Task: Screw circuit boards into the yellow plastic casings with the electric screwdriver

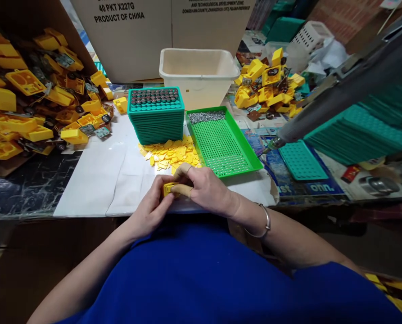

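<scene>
White paper [99,180] covers the bench, a green tray [251,157] just beyond my hands. At its near edge, my left hand [153,204] and right hand [205,189] pinch one small yellow part [169,188] between fingertips, near loose yellow pieces [170,153].

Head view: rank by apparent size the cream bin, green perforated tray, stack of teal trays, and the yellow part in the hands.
1. green perforated tray and cream bin: look alike, and the bin sits farther back, so unranked.
2. stack of teal trays
3. yellow part, pinched between left hand and right hand
</scene>
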